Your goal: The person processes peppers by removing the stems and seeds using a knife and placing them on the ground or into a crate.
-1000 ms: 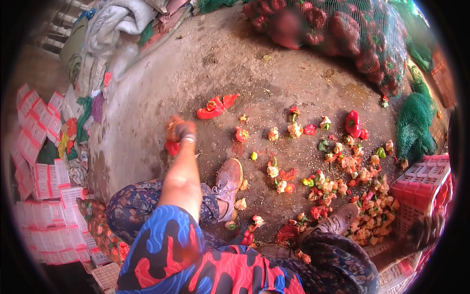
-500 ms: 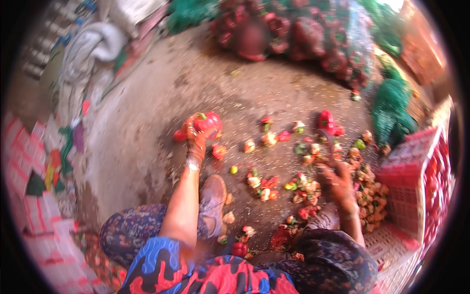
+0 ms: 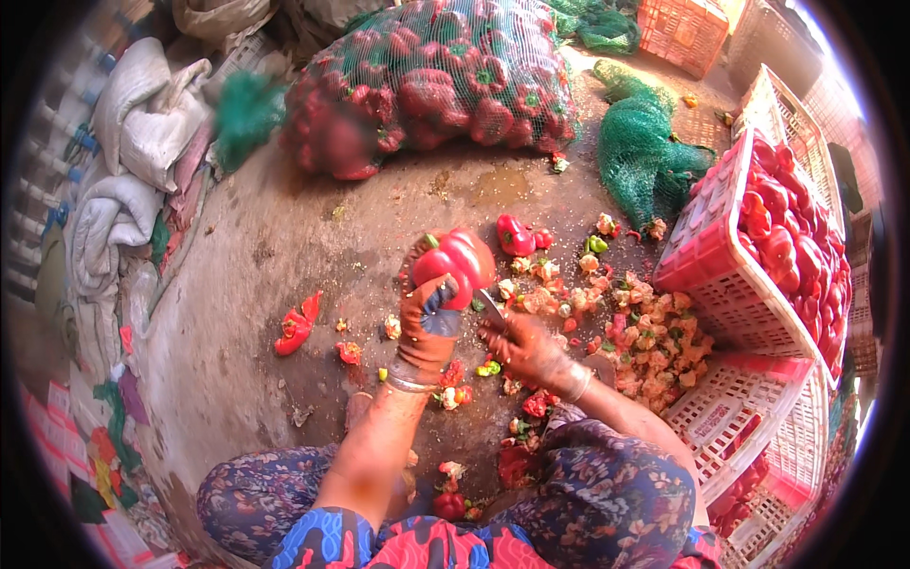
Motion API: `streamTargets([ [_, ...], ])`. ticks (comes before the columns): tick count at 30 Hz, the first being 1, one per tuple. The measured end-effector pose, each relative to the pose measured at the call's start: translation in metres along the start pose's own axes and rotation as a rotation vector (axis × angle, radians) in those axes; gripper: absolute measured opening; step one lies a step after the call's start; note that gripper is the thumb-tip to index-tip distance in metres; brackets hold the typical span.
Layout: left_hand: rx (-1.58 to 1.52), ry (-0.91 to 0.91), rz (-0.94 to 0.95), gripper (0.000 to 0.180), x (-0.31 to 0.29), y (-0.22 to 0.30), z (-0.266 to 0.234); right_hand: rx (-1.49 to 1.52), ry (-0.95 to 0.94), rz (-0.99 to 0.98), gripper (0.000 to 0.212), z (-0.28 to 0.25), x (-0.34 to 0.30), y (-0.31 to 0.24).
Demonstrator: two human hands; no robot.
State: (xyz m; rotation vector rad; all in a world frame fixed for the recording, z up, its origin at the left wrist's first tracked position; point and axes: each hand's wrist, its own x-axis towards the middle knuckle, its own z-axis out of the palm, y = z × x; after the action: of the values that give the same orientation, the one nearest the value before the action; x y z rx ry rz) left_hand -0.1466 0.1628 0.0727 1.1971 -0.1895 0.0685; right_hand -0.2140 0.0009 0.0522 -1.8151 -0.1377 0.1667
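Observation:
A glossy red bell pepper (image 3: 457,261) with a green stem is in the grasp of my left hand (image 3: 428,332), its fingers wrapped round it. A dark grey-blue patch shows on that hand, which looks gloved. My right hand (image 3: 527,353) is closed on a small knife (image 3: 492,307). The blade points up toward the pepper's lower right side; whether it touches cannot be made out. Behind the knife, another red pepper (image 3: 515,235) lies on the floor. A split piece of red pepper (image 3: 297,326) lies to the left.
Cut pepper cores (image 3: 654,346) are heaped at the right, with more scattered nearby. A crate (image 3: 706,256) of red peppers stands beside the heap. A net sack (image 3: 427,90) of peppers lies at the far side, near green netting (image 3: 640,142). Cloth sacks (image 3: 118,232) line the left.
My left hand has brought the pepper up and inward. My right hand has moved left with the knife, close to the pepper. The view has shifted too.

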Motion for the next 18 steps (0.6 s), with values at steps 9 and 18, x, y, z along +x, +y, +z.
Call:
streamTargets([
  [9, 0.013, -0.139, -0.232, 0.041, 0.009, 0.004, 0.015, -0.79, 0.336, -0.09, 0.014, -0.039, 0.0, -0.034],
  [18, -0.589, 0.111, -0.657, 0.051, 0.021, 0.008, 0.039, -0.287, 0.125, -0.203, 0.013, -0.071, 0.009, -0.012],
])
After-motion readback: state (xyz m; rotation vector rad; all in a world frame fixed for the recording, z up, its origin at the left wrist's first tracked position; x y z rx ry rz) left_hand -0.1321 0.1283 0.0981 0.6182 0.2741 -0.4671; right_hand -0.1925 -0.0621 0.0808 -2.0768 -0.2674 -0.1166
